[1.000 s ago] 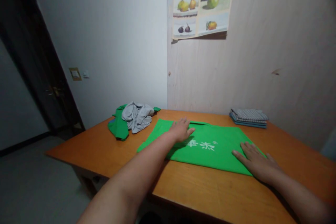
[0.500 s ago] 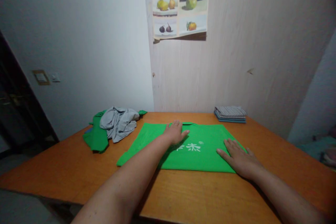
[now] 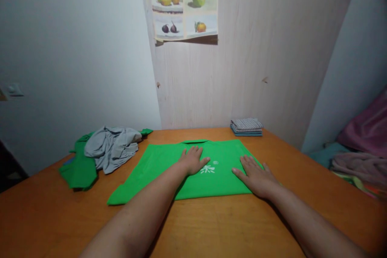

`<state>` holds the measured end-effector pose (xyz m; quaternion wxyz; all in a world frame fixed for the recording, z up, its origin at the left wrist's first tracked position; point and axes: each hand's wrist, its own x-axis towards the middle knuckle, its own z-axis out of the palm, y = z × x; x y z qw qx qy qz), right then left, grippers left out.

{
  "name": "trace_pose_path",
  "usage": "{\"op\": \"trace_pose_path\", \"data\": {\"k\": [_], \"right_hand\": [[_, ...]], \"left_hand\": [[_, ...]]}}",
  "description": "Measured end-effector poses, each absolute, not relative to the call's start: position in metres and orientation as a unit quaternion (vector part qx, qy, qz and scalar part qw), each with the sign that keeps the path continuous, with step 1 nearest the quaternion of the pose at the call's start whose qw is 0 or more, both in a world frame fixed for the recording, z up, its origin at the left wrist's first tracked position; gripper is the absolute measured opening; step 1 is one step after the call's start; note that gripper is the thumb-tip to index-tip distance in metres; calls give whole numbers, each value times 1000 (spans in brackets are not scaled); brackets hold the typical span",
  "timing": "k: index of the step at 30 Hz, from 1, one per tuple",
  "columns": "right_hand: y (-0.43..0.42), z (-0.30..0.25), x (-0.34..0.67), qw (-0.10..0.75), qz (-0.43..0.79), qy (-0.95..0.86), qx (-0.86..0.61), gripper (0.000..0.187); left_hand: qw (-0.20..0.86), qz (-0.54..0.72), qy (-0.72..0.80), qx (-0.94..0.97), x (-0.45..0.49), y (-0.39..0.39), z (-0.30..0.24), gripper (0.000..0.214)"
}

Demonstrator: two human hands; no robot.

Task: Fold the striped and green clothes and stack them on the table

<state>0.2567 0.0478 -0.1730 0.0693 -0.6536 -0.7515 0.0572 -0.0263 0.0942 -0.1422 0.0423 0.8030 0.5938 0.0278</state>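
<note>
A bright green T-shirt [image 3: 223, 183] with a white print lies spread on the wooden table, its collar slit at the far edge. My left hand [image 3: 193, 160] rests on the middle of the shirt, fingers stretched out, covering part of the print. Near the shirt's right edge my right hand [image 3: 256, 175] lies flat on the cloth with its fingers apart. Neither hand grips anything. My left forearm hides part of the shirt's near left side.
The orange-brown table [image 3: 205, 225] reaches back to the wall. At its left lies a crumpled pile of grey cloth [image 3: 111, 147] and green cloth [image 3: 81, 169]. A folded striped stack [image 3: 246, 127] sits at the back right. Fruit pictures [image 3: 184, 12] hang above.
The whole view has turned to the right, so everything appears shifted left. My left hand has slid slightly nearer on the shirt; my right hand stays at the right edge.
</note>
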Motion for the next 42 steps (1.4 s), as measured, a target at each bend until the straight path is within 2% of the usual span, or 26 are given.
{"op": "trace_pose_path", "data": {"k": [6, 11, 15, 21, 24, 29, 35, 42], "right_hand": [[47, -168, 256, 55, 60, -750, -656, 96], [45, -163, 254, 44, 61, -752, -655, 93], [43, -160, 251, 34, 60, -746, -663, 90], [44, -158, 251, 33, 74, -743, -664, 92], [40, -152, 249, 49, 66, -738, -669, 90], [30, -141, 235, 134, -15, -766, -628, 85], [28, -144, 225, 62, 114, -789, -600, 91], [31, -140, 239, 126, 33, -757, -641, 91]], "left_hand": [[62, 22, 602, 796, -18, 90, -135, 88], [52, 55, 518, 852, 17, 59, -122, 85], [55, 46, 475, 877, 39, 35, -129, 84], [65, 20, 493, 867, 41, 28, -141, 87], [61, 22, 494, 867, 41, 29, -142, 88], [54, 28, 494, 868, 41, 30, -144, 84], [54, 17, 494, 867, 40, 30, -140, 81], [53, 29, 489, 870, 39, 33, -145, 84]]}}
